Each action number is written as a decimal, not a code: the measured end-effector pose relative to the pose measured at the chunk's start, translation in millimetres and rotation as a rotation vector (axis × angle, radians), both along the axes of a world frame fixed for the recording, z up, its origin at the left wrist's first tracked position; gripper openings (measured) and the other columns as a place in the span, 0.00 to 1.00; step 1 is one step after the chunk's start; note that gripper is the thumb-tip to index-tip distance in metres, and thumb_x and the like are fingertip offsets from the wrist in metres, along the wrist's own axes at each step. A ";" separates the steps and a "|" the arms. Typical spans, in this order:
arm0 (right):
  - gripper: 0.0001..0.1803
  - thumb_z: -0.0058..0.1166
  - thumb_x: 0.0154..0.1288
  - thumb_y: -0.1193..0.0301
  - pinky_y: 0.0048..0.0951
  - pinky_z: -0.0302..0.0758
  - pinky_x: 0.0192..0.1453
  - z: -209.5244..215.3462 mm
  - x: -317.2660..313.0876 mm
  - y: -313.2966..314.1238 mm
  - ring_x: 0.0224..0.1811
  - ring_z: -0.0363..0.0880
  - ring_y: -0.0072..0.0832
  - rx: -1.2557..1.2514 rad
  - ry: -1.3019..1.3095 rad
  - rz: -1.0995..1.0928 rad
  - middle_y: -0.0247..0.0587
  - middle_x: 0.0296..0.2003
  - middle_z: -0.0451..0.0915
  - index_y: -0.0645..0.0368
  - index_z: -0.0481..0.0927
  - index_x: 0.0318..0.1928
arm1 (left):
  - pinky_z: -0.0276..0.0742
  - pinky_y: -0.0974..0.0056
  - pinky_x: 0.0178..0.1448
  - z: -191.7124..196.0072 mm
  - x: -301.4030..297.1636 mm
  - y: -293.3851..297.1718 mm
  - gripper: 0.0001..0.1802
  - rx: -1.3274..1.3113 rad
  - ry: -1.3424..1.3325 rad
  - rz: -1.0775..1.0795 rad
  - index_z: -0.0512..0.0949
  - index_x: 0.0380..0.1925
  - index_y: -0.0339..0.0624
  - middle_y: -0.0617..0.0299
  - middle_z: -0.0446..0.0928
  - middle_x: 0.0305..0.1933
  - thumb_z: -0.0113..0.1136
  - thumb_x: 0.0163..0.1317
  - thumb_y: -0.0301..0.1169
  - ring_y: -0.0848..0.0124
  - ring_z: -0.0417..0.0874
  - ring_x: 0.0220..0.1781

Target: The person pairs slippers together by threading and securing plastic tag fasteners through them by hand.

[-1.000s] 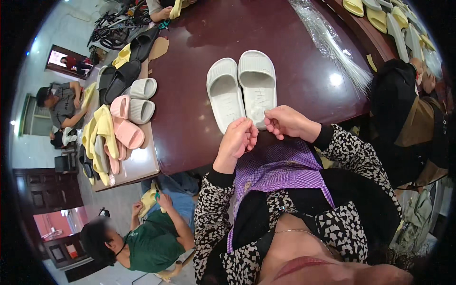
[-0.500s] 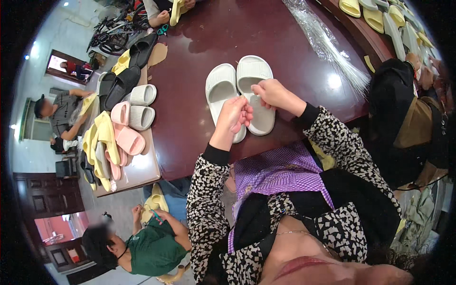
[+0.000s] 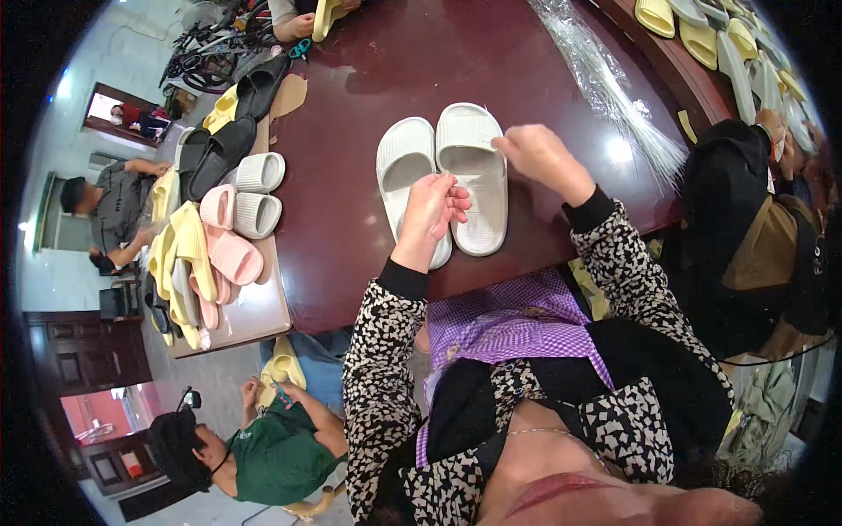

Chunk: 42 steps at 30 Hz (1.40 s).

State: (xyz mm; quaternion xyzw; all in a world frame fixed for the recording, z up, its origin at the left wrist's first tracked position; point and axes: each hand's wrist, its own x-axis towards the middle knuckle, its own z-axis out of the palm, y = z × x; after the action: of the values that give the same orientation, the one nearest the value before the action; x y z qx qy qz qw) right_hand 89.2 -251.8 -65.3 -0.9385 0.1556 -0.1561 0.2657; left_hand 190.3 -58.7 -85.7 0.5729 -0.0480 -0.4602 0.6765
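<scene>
A pair of white slide slippers lies side by side on the dark red table, a left slipper (image 3: 405,145) and a right slipper (image 3: 468,127), toes pointing away from me. My left hand (image 3: 433,212) hovers over the inner edges of the footbeds, thumb and forefinger pinched and the other fingers curled. My right hand (image 3: 537,158) is closed in a pinch beside the right slipper's strap, knuckles up. Whatever thin thing either pinch may hold is too fine to make out.
A bundle of thin clear strands in plastic wrap (image 3: 605,88) lies at the far right. Yellow, pink, black and white slippers crowd a side table (image 3: 272,302) on the left. Teal-handled scissors (image 3: 301,49) rest at the far edge. Co-workers handle yellow slippers (image 3: 284,366) nearby.
My right hand has moved right and slightly up, away from my left hand and off the right slipper. My left hand stays nearly in place.
</scene>
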 end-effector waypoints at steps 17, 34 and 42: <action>0.14 0.57 0.57 0.63 0.41 0.75 0.44 -54.6 89.4 -65.7 0.39 0.80 0.48 0.037 -0.112 -0.045 0.53 0.33 0.81 0.62 0.83 0.33 | 0.76 0.66 0.18 9.0 6.1 0.7 0.09 0.088 -0.032 -0.014 0.70 0.34 0.35 0.55 0.75 0.25 0.47 0.69 0.31 0.68 0.79 0.21; 0.09 0.54 0.57 0.71 0.36 0.76 0.41 -12.4 174.9 -1.8 0.33 0.81 0.39 0.416 -0.135 0.438 0.48 0.31 0.82 0.64 0.80 0.34 | 0.78 0.48 0.33 -3.7 46.0 1.8 0.17 0.652 -0.826 -0.058 0.74 0.33 0.30 0.37 0.78 0.31 0.43 0.65 0.36 0.50 0.82 0.26; 0.09 0.57 0.53 0.70 0.33 0.74 0.37 -33.5 199.8 9.9 0.31 0.79 0.32 0.403 0.022 0.544 0.45 0.27 0.82 0.64 0.81 0.32 | 0.75 0.46 0.46 -8.4 40.8 -1.0 0.16 0.618 -0.975 -0.032 0.76 0.39 0.33 0.36 0.78 0.38 0.43 0.63 0.34 0.44 0.81 0.40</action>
State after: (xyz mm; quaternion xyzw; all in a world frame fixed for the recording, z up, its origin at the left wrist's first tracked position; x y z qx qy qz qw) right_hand 289.0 -241.9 -98.8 -0.8760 -0.0701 -0.0353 0.4759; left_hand 231.1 -59.7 -94.1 0.8890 -0.2262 -0.1456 0.3706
